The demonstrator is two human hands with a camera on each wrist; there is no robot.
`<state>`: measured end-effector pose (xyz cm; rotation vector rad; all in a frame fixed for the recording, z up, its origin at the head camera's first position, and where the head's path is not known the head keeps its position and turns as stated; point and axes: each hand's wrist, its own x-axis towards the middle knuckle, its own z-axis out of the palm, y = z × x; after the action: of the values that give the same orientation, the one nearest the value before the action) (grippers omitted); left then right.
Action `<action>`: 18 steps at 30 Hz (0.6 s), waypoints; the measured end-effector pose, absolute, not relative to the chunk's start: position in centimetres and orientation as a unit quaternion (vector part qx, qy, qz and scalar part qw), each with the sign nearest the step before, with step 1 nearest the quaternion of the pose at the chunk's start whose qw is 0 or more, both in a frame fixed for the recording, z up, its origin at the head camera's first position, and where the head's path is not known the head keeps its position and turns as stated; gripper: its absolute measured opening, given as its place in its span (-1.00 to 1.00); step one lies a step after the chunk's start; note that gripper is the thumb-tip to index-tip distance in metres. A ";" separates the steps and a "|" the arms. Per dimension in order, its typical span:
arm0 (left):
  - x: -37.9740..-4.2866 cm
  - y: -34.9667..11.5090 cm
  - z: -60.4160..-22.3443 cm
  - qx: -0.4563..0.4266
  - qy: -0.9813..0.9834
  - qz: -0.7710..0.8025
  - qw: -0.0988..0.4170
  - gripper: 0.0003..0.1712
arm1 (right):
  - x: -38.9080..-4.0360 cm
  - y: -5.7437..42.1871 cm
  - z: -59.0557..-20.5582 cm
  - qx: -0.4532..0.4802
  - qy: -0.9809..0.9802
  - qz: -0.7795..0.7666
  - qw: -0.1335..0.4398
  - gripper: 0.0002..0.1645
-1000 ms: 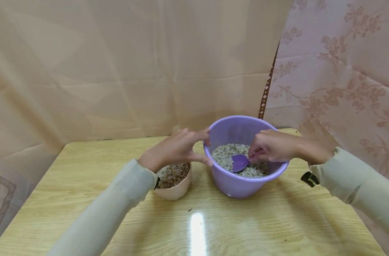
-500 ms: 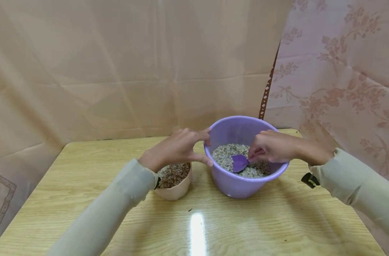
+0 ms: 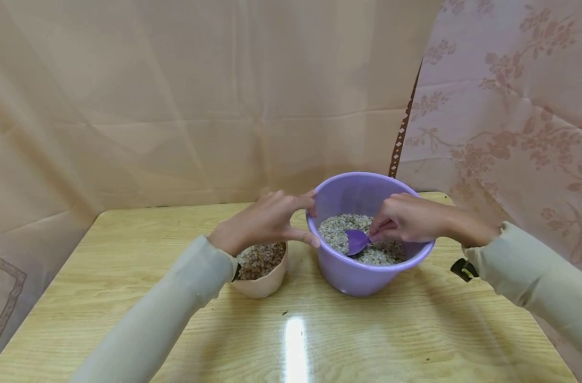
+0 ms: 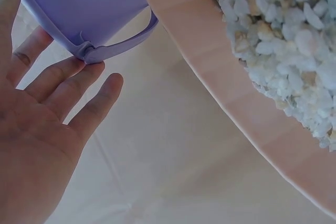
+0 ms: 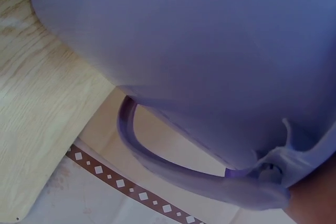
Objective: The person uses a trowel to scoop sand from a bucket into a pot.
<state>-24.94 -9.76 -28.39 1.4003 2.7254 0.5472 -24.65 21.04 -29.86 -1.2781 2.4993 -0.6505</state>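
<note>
A purple bucket [image 3: 358,276] holds pale, mixed gravel [image 3: 339,229]. My right hand [image 3: 406,218] reaches over its right rim and pinches the handle of a small purple scoop [image 3: 357,241], whose blade lies in the gravel. My left hand [image 3: 272,215] spreads thumb and fingers along the bucket's left rim. In the left wrist view the fingers [image 4: 86,108] are straight, with tips at the bucket's handle joint [image 4: 86,53]. Partly under the left wrist stands a peach pot [image 3: 259,287] of brownish and white stones [image 3: 259,260]. The right wrist view shows the bucket's outer wall [image 5: 184,51], not the scoop.
The bucket's carrying handle [image 5: 184,174] hangs down outside its wall. Both containers stand on a wooden table [image 3: 142,255], with a beige curtain [image 3: 176,106] behind and a flowered cloth [image 3: 511,133] at right. A small dark speck [image 3: 284,313] lies before the pot.
The scoop and right fingers have shifted very slightly left in the gravel. The left hand keeps its place at the bucket's rim.
</note>
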 end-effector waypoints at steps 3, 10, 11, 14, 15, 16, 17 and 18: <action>-24.9 -9.8 -28.3 0.449 0.876 0.176 0.017 -0.50 | -24.6 21.0 -29.8 -0.439 0.860 -0.226 0.128 -0.87; -24.7 -9.9 -28.5 0.447 0.876 0.178 0.022 -0.48 | -24.5 21.0 -30.0 -0.441 0.860 -0.225 0.123 -0.86; -24.7 -9.9 -28.5 0.447 0.876 0.177 0.022 -0.48 | -24.6 21.0 -30.0 -0.441 0.859 -0.226 0.124 -0.86; -24.7 -9.9 -28.4 0.448 0.876 0.180 0.023 -0.48 | -24.6 20.9 -30.1 -0.444 0.856 -0.234 0.123 -0.84; -24.7 -9.9 -28.4 0.448 0.875 0.181 0.023 -0.49 | -24.6 20.9 -30.1 -0.445 0.854 -0.238 0.122 -0.83; -24.7 -9.9 -28.4 0.448 0.875 0.182 0.023 -0.50 | -24.7 20.9 -30.2 -0.447 0.853 -0.241 0.120 -0.82; -24.7 -9.9 -28.3 0.449 0.874 0.185 0.024 -0.50 | -24.7 20.9 -30.2 -0.450 0.851 -0.244 0.118 -0.81; -24.7 -9.9 -28.3 0.449 0.874 0.186 0.025 -0.51 | -24.7 20.9 -30.2 -0.451 0.850 -0.247 0.116 -0.80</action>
<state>-24.72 -9.91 -28.34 1.3875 2.7027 0.5745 -24.68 20.90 -30.17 -1.3216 2.4892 -0.7221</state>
